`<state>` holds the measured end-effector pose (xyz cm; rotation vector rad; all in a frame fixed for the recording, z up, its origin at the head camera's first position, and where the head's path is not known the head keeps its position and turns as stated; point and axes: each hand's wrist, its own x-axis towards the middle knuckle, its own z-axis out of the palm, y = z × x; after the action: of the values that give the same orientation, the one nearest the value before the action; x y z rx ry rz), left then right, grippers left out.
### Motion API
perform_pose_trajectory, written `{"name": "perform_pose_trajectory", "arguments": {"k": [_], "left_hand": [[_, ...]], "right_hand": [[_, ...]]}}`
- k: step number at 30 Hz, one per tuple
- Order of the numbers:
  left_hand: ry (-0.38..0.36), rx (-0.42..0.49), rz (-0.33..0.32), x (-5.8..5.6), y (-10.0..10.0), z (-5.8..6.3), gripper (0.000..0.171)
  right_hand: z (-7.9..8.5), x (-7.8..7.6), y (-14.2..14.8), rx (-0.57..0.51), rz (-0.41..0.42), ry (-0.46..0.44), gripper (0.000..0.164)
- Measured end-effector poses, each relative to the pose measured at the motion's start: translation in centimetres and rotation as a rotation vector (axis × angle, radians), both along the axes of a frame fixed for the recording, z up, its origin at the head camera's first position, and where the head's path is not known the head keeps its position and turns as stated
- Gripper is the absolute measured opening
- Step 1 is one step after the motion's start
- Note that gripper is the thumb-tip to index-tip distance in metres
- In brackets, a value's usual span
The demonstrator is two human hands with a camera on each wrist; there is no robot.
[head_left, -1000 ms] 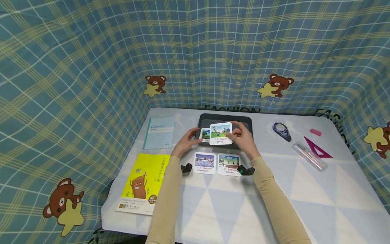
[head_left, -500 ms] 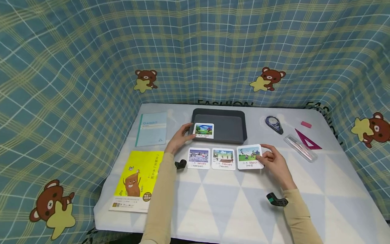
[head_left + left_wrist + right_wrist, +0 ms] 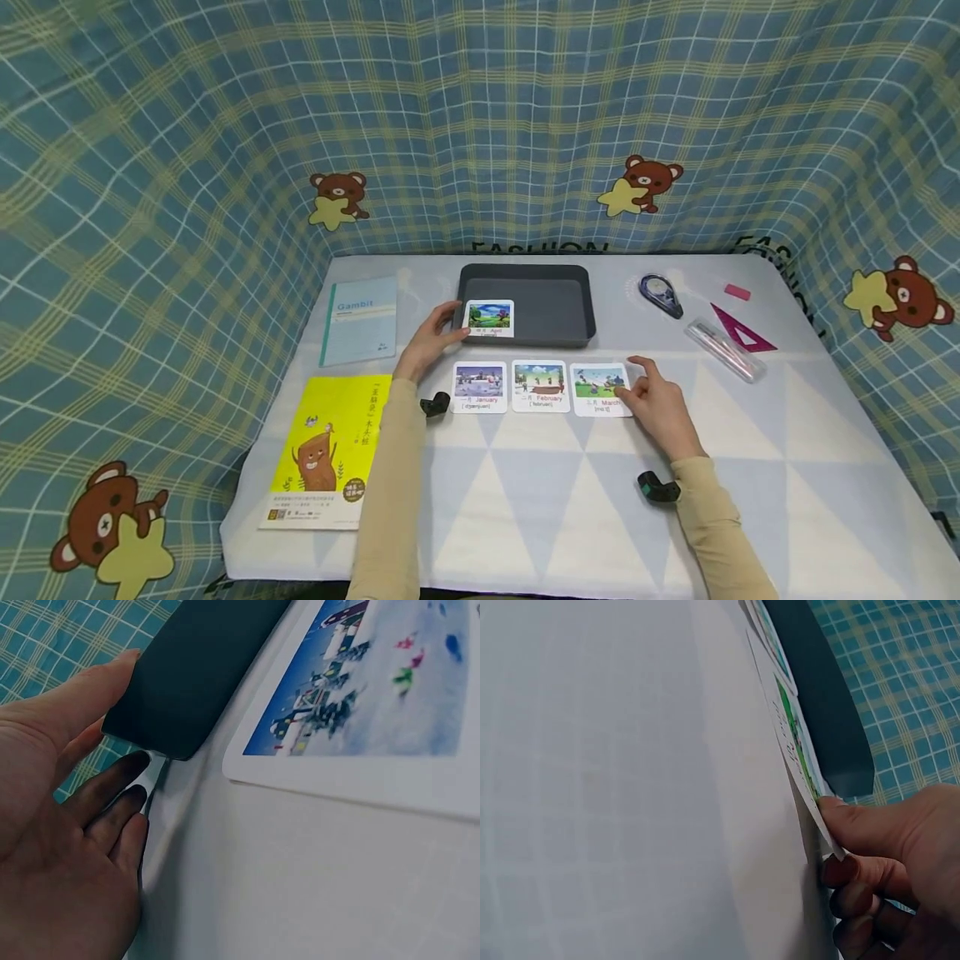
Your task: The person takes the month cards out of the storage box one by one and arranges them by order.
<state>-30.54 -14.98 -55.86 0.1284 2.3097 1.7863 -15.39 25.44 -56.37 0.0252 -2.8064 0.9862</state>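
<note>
Two picture cards, the January card point(image 3: 479, 387) and the February card point(image 3: 541, 386), lie side by side on the cloth. To their right is the March card point(image 3: 598, 389); my right hand point(image 3: 663, 415) pinches its right edge between thumb and fingers. In the right wrist view this card point(image 3: 799, 746) tilts, with the pinched edge raised off the cloth. Behind the row stands a dark grey tray point(image 3: 555, 310), its front left corner gripped by my left hand point(image 3: 426, 343). The April card point(image 3: 491, 318) rests at that corner, inside the tray, close to my left thumb.
On the left are a light blue notebook point(image 3: 360, 321) and a yellow book point(image 3: 326, 446). Over on the right lie a correction tape point(image 3: 660, 295), a pink eraser point(image 3: 737, 292), a magenta set square point(image 3: 742, 331) and a clear case point(image 3: 725, 350). A plaid curtain point(image 3: 517, 125) surrounds the table.
My right hand has carried the March card from above the tray to the right end of the row and lowered it beside the February card. The left hand stays at the tray's corner.
</note>
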Motion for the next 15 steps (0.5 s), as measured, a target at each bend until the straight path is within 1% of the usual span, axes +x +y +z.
{"name": "perform_pose_trajectory", "arguments": {"k": [4, 8, 12, 15], "left_hand": [[-0.001, 0.020, 0.017, 0.1, -0.1, 0.3, 0.072], [-0.009, 0.025, 0.013, 0.0, -0.1, 0.3, 0.071], [-0.010, 0.022, 0.014, 0.0, -0.2, 0.1, 0.072], [-0.006, 0.020, 0.017, 0.0, -0.1, -0.1, 0.072]], "right_hand": [[0.4, -0.3, -0.1, 0.036, -0.002, 0.014, 0.059], [0.9, -0.7, -0.2, 0.051, -0.020, 0.007, 0.061], [2.2, -1.8, -1.3, 0.004, -0.027, 0.065, 0.056], [3.7, -3.4, -3.0, -0.072, 0.005, 0.111, 0.050]]}}
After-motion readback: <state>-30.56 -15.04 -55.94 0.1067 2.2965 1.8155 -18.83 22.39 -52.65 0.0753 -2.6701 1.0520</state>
